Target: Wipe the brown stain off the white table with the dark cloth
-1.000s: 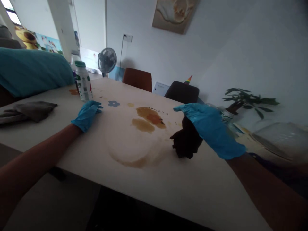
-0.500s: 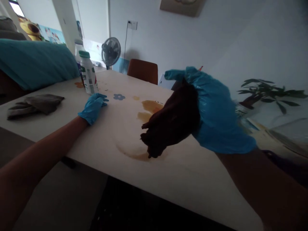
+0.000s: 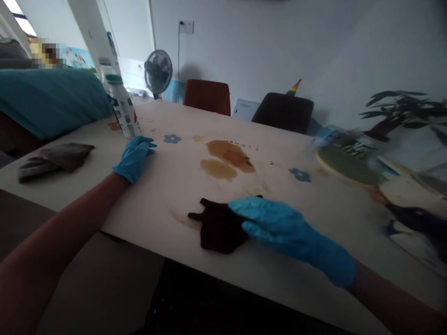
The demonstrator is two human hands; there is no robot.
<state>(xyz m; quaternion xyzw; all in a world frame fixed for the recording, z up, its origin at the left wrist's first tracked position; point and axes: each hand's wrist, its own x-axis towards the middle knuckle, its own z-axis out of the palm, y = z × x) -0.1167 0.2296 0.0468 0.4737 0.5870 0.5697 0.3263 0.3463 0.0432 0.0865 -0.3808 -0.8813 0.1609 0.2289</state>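
Note:
My right hand (image 3: 275, 225), in a blue glove, presses a dark brown cloth (image 3: 221, 230) down on the table near its front edge. The cloth is bunched, with loose corners sticking out to the left. A faint brown smear (image 3: 185, 219) shows beside it, and yellow-brown liquid (image 3: 218, 168) lies on the tabletop beyond. My left hand (image 3: 134, 156), also gloved in blue, rests on the table to the left with fingers loosely extended and nothing in it. Just behind it stands a white bottle (image 3: 124, 109) with a green cap.
A grey cloth (image 3: 61, 158) lies crumpled on the table's left end. Along the right side are a round green mat (image 3: 349, 165), a potted plant (image 3: 380, 123) and other blurred items. An orange-brown chair (image 3: 206, 96) and a dark chair (image 3: 284, 111) stand behind the white table (image 3: 157, 200).
My right hand has come down with the dark cloth, from above the table onto its surface near the front. My left hand stays in place. The liquid behind is now uncovered to view.

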